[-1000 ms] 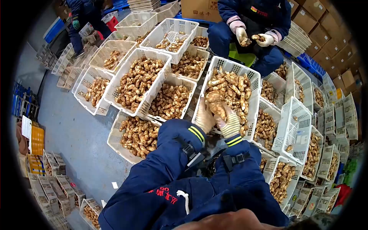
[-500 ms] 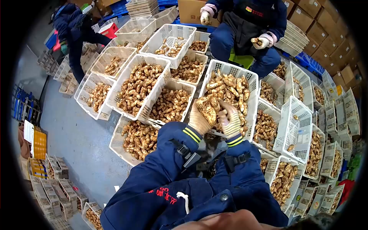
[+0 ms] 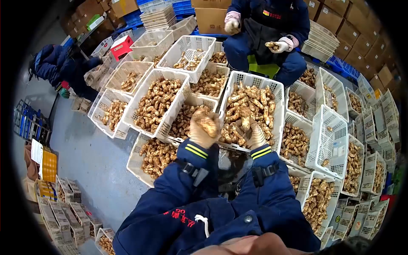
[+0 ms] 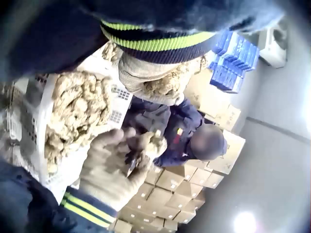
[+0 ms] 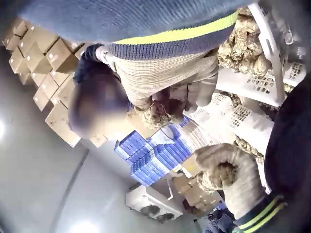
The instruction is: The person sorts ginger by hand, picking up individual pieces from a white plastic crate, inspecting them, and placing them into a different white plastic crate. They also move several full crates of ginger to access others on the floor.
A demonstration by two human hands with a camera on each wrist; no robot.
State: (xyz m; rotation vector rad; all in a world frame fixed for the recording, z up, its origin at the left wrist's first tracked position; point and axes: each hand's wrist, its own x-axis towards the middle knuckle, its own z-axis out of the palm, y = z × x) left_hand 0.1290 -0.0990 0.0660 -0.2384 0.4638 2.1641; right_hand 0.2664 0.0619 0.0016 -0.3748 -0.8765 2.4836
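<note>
just ahead of the wearer's chest, the two gloved hands stand apart, each with a catch. the left hand (image 3: 199, 136) is curled round a large mushroom (image 3: 207, 124), its fingertips partly lost behind the piece and softened by blur. the right hand (image 4: 112, 170) pinches a second mushroom (image 4: 155, 144) between thumb and fingers; in the head view that piece covers part of the glove. below and between the sleeves is a dark, glossy patch (image 3: 231, 170), hard to make out.

beyond the right hand is a white mesh crate (image 3: 255, 79) heaped with mushrooms; left of the left hand, a stacked crate (image 3: 144, 129) holds more, partly hiding those under it. farther left lies a smooth blue-grey floor (image 3: 80, 144), cut off by the lens's black rim.

past both hands sits a person (image 3: 272, 38), head out of the head view, with stacked cartons (image 3: 331, 21) off to the right. far left, another person (image 3: 59, 68) bends, hands mostly unclear. the right wrist view shows a white two-fan unit (image 5: 153, 201) and a grey wall (image 5: 34, 170).
</note>
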